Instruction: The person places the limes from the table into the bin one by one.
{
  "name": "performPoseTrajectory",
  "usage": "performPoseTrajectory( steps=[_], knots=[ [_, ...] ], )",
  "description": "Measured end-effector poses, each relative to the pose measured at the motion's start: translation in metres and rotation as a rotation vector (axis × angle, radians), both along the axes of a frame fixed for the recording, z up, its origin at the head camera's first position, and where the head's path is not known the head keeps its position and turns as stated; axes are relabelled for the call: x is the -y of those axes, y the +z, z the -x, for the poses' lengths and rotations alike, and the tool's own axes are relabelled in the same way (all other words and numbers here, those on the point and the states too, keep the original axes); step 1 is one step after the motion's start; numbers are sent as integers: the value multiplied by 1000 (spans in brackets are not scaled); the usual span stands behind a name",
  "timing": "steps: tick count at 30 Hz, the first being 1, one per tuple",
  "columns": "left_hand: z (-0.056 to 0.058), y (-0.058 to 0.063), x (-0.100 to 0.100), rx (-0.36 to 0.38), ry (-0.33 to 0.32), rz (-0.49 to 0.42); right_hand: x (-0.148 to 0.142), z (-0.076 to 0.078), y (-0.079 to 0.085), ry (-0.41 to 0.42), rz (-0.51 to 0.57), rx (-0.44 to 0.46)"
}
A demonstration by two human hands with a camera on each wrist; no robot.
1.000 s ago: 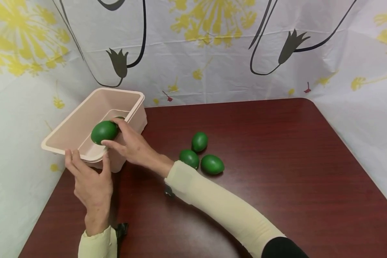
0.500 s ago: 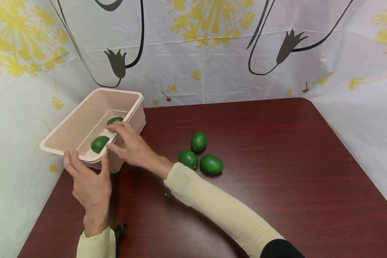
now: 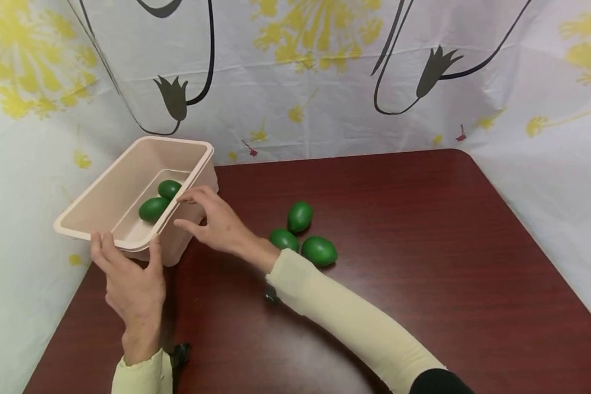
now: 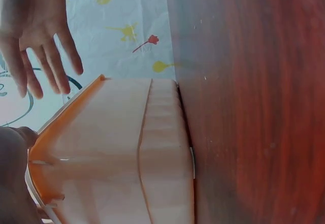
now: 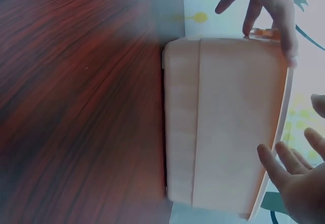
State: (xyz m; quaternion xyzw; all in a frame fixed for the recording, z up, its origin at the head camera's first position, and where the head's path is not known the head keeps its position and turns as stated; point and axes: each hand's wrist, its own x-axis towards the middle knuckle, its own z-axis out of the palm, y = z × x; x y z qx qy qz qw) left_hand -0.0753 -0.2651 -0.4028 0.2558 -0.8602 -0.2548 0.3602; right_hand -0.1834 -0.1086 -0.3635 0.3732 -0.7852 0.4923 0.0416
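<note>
My left hand [image 3: 134,290] holds the near rim of a pale pink plastic bin [image 3: 100,180], its thumb by the near right corner and its fingertips on the front lip. Inside, two smooth green lime-like ovals [image 3: 154,209] lie close together on the floor of the bin. My right hand [image 3: 221,221] is just outside the right rim, thumb and fingers spread with nothing between them. In the right wrist view, the right hand's fingertips [image 5: 267,155] overlap the bin's rim. Three more green ovals [image 3: 320,250] sit in a cluster on the table, right of the bin.
A dark red wooden table [image 3: 399,219] carries everything. Behind it and at its left hangs a white cloth [image 3: 325,131] with yellow and grey flower prints. The bin stands at the table's left back side.
My right hand has let go of a green oval inside the bin and drawn back right over the rim. That oval rolled near the other one. The left hand has stayed at the rim.
</note>
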Motion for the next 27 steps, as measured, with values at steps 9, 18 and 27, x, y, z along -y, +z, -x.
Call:
performPoseTrajectory(
  steps=[9, 18, 27],
  knots=[
    [-1, 0, 1, -7, -9, -25, -31, 1, -5, -77, -36, 79],
    [1, 1, 0, -11, -6, -33, -62, 7, -5, -161, -68, 97],
    [0, 1, 0, -4, -7, -28, -89, 7, -7, -244, -76, 111]
  ],
)
